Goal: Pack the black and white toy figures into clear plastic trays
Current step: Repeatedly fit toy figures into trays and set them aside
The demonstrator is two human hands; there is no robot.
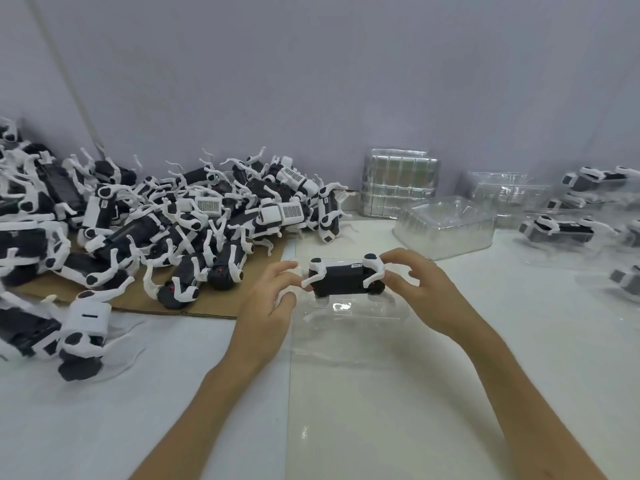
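together both hands, left hand (273,299) and right hand (420,289), pinch the toy figure (343,277) with curled fingers above a clear tray (349,327).

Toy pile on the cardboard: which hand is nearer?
Left. The left hand grips the toy just right of the pile; the right hand grips the toy's other end, farther right.

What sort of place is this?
Likely a toy factory packing bench: a heap of identical toy figures on cardboard, stacks of clear trays by the wall, and packed trays at right.
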